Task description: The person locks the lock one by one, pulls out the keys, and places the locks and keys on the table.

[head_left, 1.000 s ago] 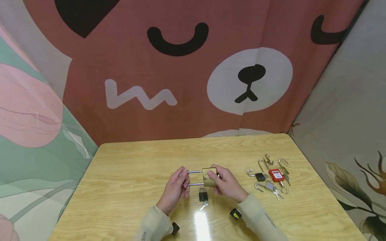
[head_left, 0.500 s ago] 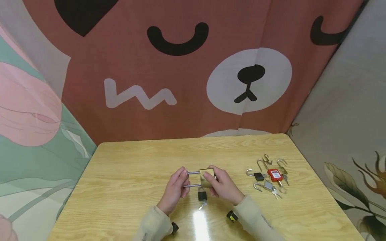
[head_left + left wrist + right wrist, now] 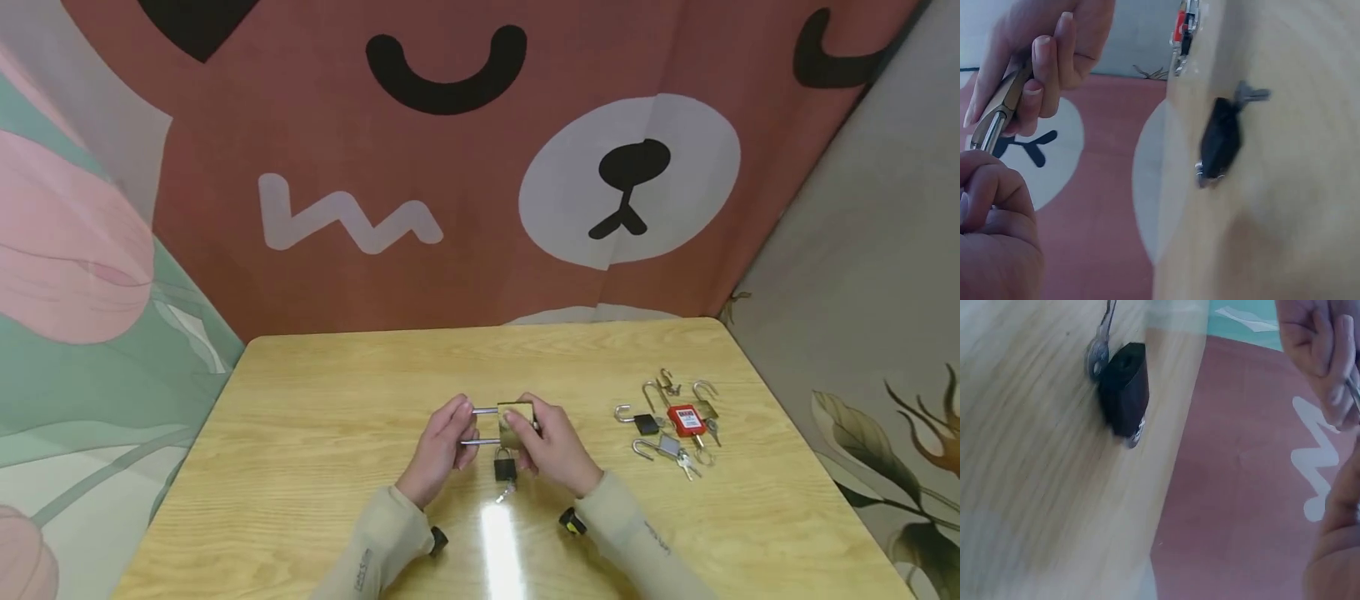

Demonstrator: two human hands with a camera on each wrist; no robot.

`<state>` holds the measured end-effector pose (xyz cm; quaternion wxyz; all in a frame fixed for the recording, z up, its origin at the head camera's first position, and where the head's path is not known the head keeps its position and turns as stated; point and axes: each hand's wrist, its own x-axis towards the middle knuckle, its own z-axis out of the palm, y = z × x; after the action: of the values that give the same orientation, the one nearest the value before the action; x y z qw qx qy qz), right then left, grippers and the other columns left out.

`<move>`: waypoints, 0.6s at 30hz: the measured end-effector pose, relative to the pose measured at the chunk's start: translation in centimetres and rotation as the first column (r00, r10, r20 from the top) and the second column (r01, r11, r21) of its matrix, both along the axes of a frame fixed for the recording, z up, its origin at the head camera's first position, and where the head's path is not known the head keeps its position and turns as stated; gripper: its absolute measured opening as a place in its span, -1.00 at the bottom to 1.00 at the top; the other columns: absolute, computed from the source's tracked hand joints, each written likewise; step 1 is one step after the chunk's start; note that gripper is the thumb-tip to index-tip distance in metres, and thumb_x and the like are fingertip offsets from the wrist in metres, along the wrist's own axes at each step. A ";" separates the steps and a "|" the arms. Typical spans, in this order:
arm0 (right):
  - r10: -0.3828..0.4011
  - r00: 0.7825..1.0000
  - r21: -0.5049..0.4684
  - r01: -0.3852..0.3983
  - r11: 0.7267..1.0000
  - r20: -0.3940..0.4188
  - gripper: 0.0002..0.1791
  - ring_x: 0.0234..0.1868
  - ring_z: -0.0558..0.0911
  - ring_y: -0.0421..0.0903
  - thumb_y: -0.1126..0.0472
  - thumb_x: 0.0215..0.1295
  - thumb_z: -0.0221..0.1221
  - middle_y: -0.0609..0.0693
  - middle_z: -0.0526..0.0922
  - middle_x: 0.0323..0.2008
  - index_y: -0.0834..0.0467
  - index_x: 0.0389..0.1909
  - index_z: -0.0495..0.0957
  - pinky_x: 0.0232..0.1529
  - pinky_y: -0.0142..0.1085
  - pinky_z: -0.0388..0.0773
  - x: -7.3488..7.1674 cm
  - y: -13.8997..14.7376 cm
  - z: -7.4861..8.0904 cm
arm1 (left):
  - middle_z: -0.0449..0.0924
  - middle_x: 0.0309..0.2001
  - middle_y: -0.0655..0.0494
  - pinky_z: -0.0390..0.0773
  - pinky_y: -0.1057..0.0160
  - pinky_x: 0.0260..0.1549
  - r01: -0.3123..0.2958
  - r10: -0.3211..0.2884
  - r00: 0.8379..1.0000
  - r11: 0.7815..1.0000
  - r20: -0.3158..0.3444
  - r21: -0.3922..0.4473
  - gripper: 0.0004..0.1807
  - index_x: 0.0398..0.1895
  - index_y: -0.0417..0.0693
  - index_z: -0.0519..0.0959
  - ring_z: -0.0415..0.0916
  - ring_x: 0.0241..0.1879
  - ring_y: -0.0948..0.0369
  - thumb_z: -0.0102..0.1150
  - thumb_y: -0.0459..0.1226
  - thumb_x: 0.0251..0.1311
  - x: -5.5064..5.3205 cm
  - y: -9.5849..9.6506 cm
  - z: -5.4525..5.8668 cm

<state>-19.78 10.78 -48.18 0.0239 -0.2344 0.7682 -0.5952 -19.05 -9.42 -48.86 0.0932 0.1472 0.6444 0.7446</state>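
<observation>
A brass padlock (image 3: 509, 435) with a long silver shackle (image 3: 484, 411) is held between both hands above the table. My left hand (image 3: 437, 446) grips the shackle's curved end, which its fingers hide. The right hand (image 3: 559, 446) pinches the lock body, thumb on the front face and fingers behind. In the left wrist view the shackle (image 3: 994, 131) meets the body between the two hands. A smaller black padlock (image 3: 505, 470) lies on the table just below the brass one, its shackle toward the far side and a key (image 3: 506, 492) at its near end.
At the table's right lie several padlocks with their shackles open: a red one (image 3: 686, 421), a black one (image 3: 646, 424), a grey one (image 3: 669, 447) and brass ones. Keys (image 3: 686, 464) hang from some. The wooden table (image 3: 337, 392) meets a bear-printed curtain (image 3: 337, 283) at its back edge.
The hands have come slightly closer together, and less of the shackle shows between left hand and lock body. The head view has tilted down a little, so the table sits higher.
</observation>
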 end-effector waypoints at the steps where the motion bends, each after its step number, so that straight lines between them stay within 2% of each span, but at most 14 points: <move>1: 0.011 1.000 0.017 -0.011 1.000 -0.003 -0.81 -0.85 0.47 -0.13 0.17 0.62 0.07 0.10 0.52 -0.75 0.21 -0.18 0.49 -0.88 -0.25 0.45 -0.1 0.1 0.1 | 0.14 -0.61 0.19 0.18 0.44 -0.71 0.004 -0.004 1.000 1.000 0.013 0.000 -0.47 -0.42 -0.23 0.11 0.21 -0.73 0.35 -0.31 -0.02 0.69 0.0 0.0 -0.2; 5: 0.041 0.999 0.087 -0.042 0.995 0.012 -0.80 -0.83 0.46 -0.21 0.14 0.62 0.07 0.08 0.52 -0.74 0.20 -0.16 0.50 -0.84 -0.25 0.48 -0.4 0.8 0.4 | 0.14 -0.59 0.19 0.17 0.43 -0.70 0.010 -0.010 0.998 1.000 0.056 0.005 -0.46 -0.40 -0.20 0.10 0.27 -0.70 0.33 -0.32 0.04 0.68 0.2 -0.1 -0.7; 11: 0.049 0.999 0.116 -0.049 0.992 0.009 -0.77 -0.79 0.47 -0.22 0.10 0.67 -0.01 -0.04 0.49 -0.73 0.14 -0.11 0.55 -0.79 -0.23 0.51 -1.0 1.3 0.2 | 0.13 -0.58 0.16 0.17 0.44 -0.68 -0.012 0.011 0.998 1.000 0.066 0.015 -0.44 -0.36 -0.25 0.10 0.34 -0.66 0.30 -0.34 0.06 0.68 0.2 -0.3 -0.9; 14: 0.059 0.998 0.109 -0.060 0.992 0.012 -0.67 -0.75 0.50 -0.15 0.11 0.71 -0.12 0.04 0.52 -0.67 0.18 -0.11 0.56 -0.77 -0.24 0.51 -1.1 1.3 0.0 | 0.10 -0.57 0.16 0.20 0.44 -0.68 -0.027 0.026 0.996 1.000 0.080 0.008 -0.46 -0.36 -0.23 0.11 0.37 -0.65 0.29 -0.33 0.04 0.68 0.2 -0.6 -0.9; 18: 0.076 0.996 0.072 -0.080 0.994 0.055 -0.55 -0.72 0.52 -0.05 0.07 0.75 -0.27 0.28 0.57 -0.55 0.22 -0.01 0.56 -0.75 -0.25 0.52 -1.2 1.8 -0.2 | 0.10 -0.56 0.17 0.21 0.42 -0.67 -0.044 0.043 0.995 0.999 0.095 0.006 -0.52 -0.37 -0.13 0.14 0.38 -0.64 0.28 -0.35 0.02 0.69 0.2 -0.9 -0.9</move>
<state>-20.95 12.62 -48.39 0.0760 -0.2474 0.7792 -0.5709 -18.80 -10.31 -49.74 0.1069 0.0979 0.6393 0.7552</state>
